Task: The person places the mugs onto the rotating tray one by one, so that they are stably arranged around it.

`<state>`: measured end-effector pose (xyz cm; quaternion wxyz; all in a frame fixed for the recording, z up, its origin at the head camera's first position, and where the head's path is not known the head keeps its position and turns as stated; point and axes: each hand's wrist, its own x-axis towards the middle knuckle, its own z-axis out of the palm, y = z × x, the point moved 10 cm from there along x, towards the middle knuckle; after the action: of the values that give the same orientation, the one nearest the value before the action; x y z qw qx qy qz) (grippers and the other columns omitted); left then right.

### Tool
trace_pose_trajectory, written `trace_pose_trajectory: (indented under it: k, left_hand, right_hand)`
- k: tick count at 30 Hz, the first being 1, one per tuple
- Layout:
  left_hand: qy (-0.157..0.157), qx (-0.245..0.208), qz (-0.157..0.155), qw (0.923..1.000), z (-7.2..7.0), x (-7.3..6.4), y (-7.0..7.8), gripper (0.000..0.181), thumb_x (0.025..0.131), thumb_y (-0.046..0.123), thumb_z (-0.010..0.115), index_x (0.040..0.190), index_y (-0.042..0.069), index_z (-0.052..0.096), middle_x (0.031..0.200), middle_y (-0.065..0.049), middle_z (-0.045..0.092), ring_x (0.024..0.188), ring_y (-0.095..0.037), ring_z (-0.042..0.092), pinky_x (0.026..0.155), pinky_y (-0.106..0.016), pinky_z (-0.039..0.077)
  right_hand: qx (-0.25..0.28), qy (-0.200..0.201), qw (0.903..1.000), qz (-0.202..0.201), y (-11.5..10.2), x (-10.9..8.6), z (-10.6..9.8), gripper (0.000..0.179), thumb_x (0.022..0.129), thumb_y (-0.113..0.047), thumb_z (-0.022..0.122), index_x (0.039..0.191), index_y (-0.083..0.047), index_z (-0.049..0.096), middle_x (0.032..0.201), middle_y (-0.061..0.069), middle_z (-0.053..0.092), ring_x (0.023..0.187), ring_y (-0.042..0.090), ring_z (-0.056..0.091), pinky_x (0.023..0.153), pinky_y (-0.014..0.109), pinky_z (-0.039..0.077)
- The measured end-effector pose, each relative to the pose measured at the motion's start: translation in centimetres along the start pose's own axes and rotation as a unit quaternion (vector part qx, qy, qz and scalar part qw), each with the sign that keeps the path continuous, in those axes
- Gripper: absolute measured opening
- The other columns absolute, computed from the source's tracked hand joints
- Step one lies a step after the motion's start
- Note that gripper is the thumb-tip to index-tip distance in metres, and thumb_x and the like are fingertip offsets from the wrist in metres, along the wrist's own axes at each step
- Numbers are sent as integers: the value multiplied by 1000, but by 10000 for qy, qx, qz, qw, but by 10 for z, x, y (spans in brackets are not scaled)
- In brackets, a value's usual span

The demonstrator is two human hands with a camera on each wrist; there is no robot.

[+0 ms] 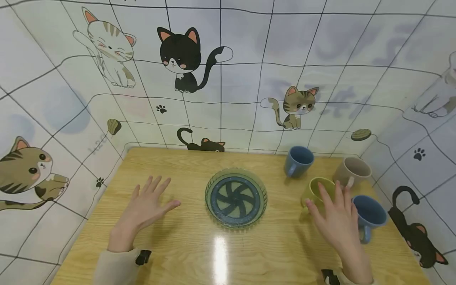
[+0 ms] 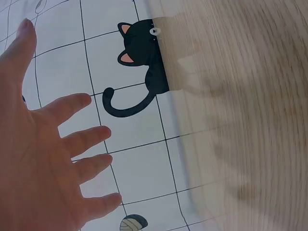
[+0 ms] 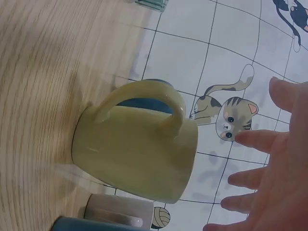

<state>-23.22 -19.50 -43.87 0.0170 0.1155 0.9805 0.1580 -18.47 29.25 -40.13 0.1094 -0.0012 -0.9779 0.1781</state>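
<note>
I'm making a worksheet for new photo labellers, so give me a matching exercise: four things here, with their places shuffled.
Things
1. Round plate
2. Left hand
3. Right hand
4. Beige mug

Places
A. Near the back right corner of the table
B. Fingers spread, close to the yellow mug
C. Fingers spread, with no mug near it
D. Flat on the wood, between the two hands

Right pairs: 1-D, 2-C, 3-B, 4-A
</note>
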Motion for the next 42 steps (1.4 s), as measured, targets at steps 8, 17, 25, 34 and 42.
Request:
trace_pose_trajectory:
  k: [8,17,25,34,42]
  left_hand:
    - [-79,-217,29,9997,13,8,4,88,89,73,44,152,13,36,155,-21,29,142,-45,19,109,-69,8]
    - [27,-422,138,9990,21,17,18,85,90,72,45,150,12,41,151,-20,36,135,-45,35,102,-66,30]
    - [-203,-747,101,9969,31,27,24,76,96,64,43,150,11,40,151,-20,36,134,-45,37,102,-65,32]
    - [-340,-1020,137,9941,39,41,33,69,99,58,42,149,10,42,148,-21,41,134,-41,39,106,-59,33]
    - [-599,-1544,289,9858,56,55,46,58,102,38,51,148,3,41,144,-21,46,131,-41,42,107,-55,33]
  right_hand:
    - [1046,353,9927,-492,-15,-4,1,59,100,-33,56,148,-3,39,159,26,4,142,51,-1,96,82,10]
    - [1499,837,9842,-441,-19,-11,1,50,97,-22,62,140,-1,48,155,28,18,137,54,18,90,79,27]
    - [1577,875,9833,-259,-22,-16,5,48,97,-21,62,140,-4,49,154,25,24,134,55,24,91,79,27]
    - [1773,1307,9753,-193,-21,-24,7,45,93,-13,67,134,-1,55,147,27,35,130,53,34,92,73,33]
    - [1984,1659,9657,242,-3,-32,14,41,89,-5,70,128,3,59,134,25,47,110,43,51,84,48,43]
